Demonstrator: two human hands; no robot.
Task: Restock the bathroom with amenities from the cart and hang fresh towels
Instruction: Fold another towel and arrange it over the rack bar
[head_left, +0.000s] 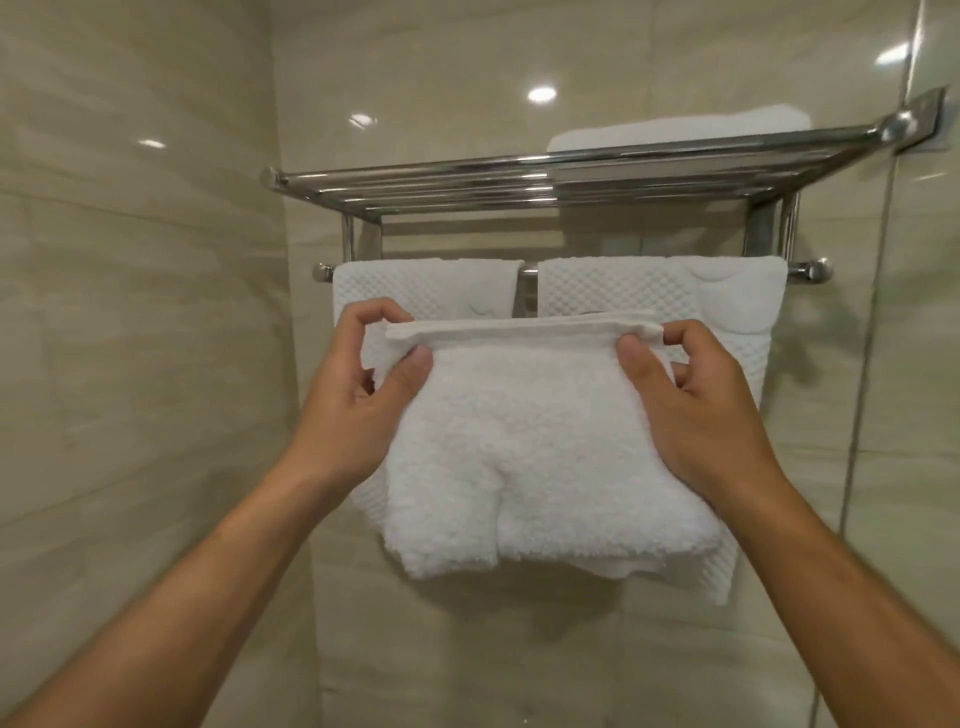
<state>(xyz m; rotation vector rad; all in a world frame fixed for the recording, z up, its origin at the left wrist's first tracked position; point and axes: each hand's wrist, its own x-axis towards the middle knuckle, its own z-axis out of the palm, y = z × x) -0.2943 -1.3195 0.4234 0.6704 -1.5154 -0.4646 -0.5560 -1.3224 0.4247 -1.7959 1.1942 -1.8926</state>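
We are at the towel-hanging step. Our left hand (371, 379) and right hand (691, 395) hold a folded white terry towel (545, 457) up in front of the chrome towel rack (519, 182), each hand pinching one end of its top folded edge, fingers (415, 358) clamped on the cloth with the thumb in front and the others curled behind. The towel hangs free below our grip, just in front of the lower bar (527, 270), not yet over it.

That bar already carries two waffle-weave towels, the left one (415, 291) and the right one (727, 301), with a narrow gap of bare bar between them. Another white towel (675, 132) lies folded on the rack's top shelf.

The next move, as we judge it, calls for lifting the top edge and either laying the towel on the shelf or draping it over the bar, keeping the fold square and both ends level so it does not drag the hung towels askew.
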